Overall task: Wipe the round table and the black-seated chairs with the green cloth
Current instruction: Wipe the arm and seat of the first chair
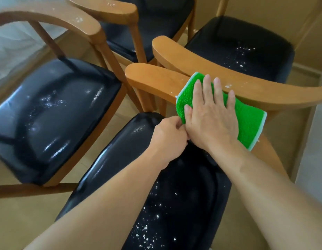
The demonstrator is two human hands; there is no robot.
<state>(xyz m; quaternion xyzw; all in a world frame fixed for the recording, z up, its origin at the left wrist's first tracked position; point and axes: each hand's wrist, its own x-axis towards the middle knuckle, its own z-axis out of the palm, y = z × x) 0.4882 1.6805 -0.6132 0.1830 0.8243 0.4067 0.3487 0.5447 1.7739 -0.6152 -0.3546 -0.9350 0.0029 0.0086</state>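
**Powder set to fall onto the seat below**

The green cloth (243,116) lies draped over the curved wooden backrest (156,80) of the nearest chair, flattened there under the right hand (210,114), whose fingers are straight and spread, pressing rather than gripping. Just below the thumb, the left hand (169,136) is curled and seems to pinch the cloth's lower corner, though the contact is partly hidden behind the right wrist. Beyond the fingertips, white flecks (228,86) sit on the neighbouring chair's rail. Beneath the palms, the black seat (174,204) is already speckled. With only a flat palm holding it, the cloth could slide off the rounded rail, and a downward stroke would likely sweep crumbs onto that seat.
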